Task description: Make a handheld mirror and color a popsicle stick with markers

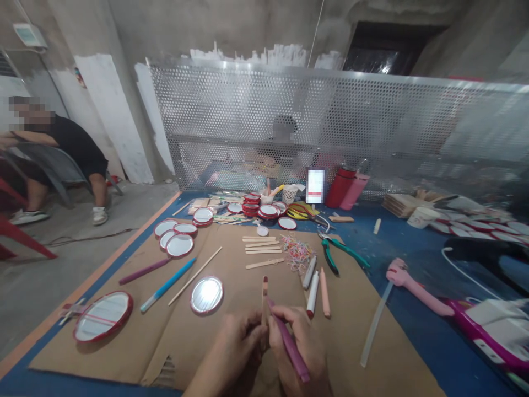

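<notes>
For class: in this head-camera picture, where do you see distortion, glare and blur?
In the head view, wide-angle distortion bows the perforated metal screen; glare whitens the round mirror; a pixelated block covers the upright device; the right hand looks slightly soft.

Soft, fairly dim light seems to fall from above, leaving faint shadows. Glare whitens the round mirror (206, 295), a bright band crosses the bowed perforated metal screen (264, 121) at 12 o'clock, and the picture smears toward 3 o'clock.
</notes>
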A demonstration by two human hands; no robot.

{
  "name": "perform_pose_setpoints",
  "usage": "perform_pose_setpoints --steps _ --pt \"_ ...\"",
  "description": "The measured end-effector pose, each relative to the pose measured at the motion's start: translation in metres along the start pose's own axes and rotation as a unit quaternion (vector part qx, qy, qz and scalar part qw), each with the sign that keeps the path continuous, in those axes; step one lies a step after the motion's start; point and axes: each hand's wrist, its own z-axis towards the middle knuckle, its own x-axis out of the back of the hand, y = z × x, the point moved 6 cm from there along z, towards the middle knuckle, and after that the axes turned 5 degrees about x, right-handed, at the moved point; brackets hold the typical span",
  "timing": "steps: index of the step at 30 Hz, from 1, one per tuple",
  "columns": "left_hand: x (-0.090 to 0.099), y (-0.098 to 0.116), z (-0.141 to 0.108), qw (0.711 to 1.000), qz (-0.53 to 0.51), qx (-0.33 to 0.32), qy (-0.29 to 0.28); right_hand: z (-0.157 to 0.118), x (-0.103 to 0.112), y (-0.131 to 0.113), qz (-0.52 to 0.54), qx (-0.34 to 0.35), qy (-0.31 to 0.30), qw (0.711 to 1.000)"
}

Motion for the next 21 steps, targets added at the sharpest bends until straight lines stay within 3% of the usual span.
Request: perform_pose_setpoints --steps 7,13,21 --pt "0.001 0.002 0.000 1.000 0.001 0.002 0.008 -0.001 0.000 0.000 -0.002 -0.008 -0.020 1.000" --pt "-0.002 -0.006 0.003 1.000 -0.014 0.008 0.004 -0.006 -0.003 0.003 -0.030 -0.061 0.048 0.996" --pt "-0.004 -0.014 0.006 1.000 -0.018 0.009 -0.004 -0.007 -0.005 0.005 -0.029 -0.051 0.060 0.996"
